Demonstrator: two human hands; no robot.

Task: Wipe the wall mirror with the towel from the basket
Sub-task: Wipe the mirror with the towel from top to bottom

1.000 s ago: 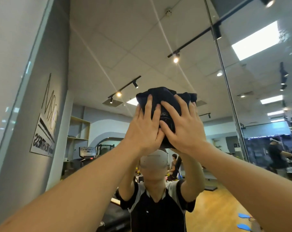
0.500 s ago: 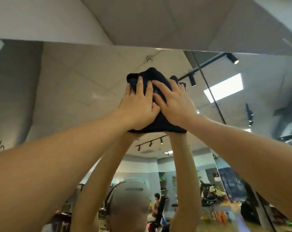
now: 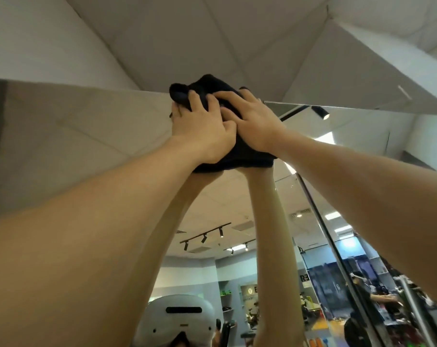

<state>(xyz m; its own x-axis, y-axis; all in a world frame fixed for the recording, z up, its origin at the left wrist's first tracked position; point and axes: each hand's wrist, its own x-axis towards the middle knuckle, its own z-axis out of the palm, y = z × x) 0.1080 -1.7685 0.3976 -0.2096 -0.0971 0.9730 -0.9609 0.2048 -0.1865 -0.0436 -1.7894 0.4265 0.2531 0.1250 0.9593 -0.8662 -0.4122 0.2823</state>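
A dark bunched towel [image 3: 240, 156] is pressed flat against the wall mirror [image 3: 87, 136], right at the mirror's top edge. My left hand [image 3: 202, 131] lies over the towel's left side with its fingers spread and slightly bent on the cloth. My right hand [image 3: 252, 121] covers the right side, overlapping the left hand's thumb. Both arms stretch high overhead. The towel's top bulges past the mirror's upper edge onto the ceiling line. The basket is out of view.
The white panelled ceiling [image 3: 212, 38] meets the mirror top just above my hands. A vertical seam [image 3: 320, 211] divides the mirror panels to the right. The mirror reflects my arms, a white headset [image 3: 180, 319], gym equipment and a person [image 3: 365, 294] at lower right.
Both hands slid the towel upward along the mirror, from about face height in the reflection to the mirror's top edge. My view tilted up with them.
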